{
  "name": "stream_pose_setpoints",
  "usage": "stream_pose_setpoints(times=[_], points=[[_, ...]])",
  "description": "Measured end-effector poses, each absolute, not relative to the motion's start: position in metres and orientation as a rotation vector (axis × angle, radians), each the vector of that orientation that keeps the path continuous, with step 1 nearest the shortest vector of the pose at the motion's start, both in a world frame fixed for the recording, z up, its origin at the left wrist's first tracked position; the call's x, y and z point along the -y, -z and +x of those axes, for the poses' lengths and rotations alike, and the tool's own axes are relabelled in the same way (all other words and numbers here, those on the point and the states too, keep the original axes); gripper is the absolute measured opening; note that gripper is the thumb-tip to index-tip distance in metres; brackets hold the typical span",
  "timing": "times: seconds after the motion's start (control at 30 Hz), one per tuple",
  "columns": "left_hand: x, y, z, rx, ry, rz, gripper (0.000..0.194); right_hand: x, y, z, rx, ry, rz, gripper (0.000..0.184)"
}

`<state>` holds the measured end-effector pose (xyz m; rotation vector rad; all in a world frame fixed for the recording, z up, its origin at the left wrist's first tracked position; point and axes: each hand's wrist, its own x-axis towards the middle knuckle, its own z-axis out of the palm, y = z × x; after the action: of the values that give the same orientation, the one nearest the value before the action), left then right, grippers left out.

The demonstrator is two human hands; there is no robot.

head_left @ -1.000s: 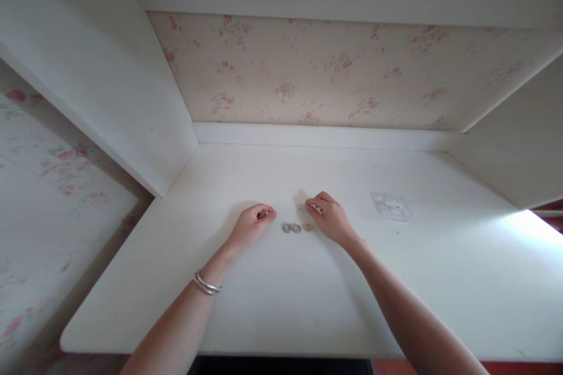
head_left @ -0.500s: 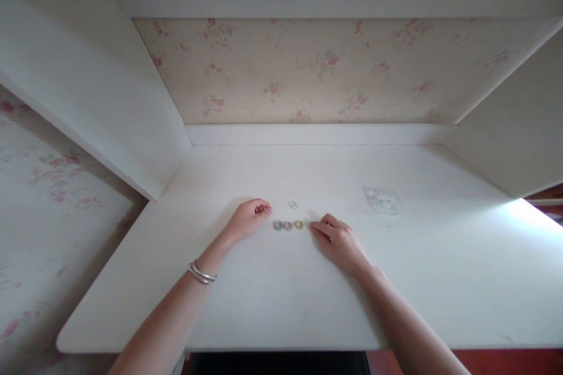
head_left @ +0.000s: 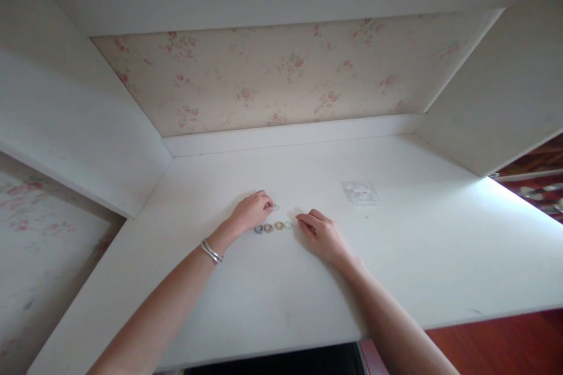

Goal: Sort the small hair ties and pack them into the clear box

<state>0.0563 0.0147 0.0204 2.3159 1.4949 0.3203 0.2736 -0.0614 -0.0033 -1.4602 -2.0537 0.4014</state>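
On the white desk (head_left: 246, 299) a short row of small rings lies in front of me: a grey ring (head_left: 258, 228), a pinkish-brown ring (head_left: 268, 228), a yellowish ring (head_left: 279, 226) and a thin pale-green ring (head_left: 288, 225). Behind the row, another pale-green ring (head_left: 276, 207) is at the fingertips of my left hand (head_left: 253, 211), which is closed in a pinch on it. My right hand (head_left: 323, 235) rests just right of the row, thumb and fingers drawn together. Whatever is between them, if anything, is hidden.
A clear plastic bag (head_left: 359, 193) lies farther back on the right. White panels (head_left: 479, 82) stand at both sides, and a floral wall (head_left: 281, 79) is behind the desk. The desk's front edge runs below my forearms.
The view has tilted and turned. My left hand has reached the pale-green rings behind the row. One pale-green ring now lies at the row's right end, near my right hand.
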Motion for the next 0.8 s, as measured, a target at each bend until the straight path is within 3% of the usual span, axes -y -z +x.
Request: stream_pose_setpoints(times=[0.4,0.8], points=[[0.005,-0.04,0.063,-1.394,-0.454,2.394,0.02,0.059,0.002,0.275,2.031,-0.417,-1.453,0.026],[0.035,-0.046,0.092,-1.287,-0.109,2.595,0.025,0.058,0.003,0.276,2.003,-0.418,-1.45,0.024]])
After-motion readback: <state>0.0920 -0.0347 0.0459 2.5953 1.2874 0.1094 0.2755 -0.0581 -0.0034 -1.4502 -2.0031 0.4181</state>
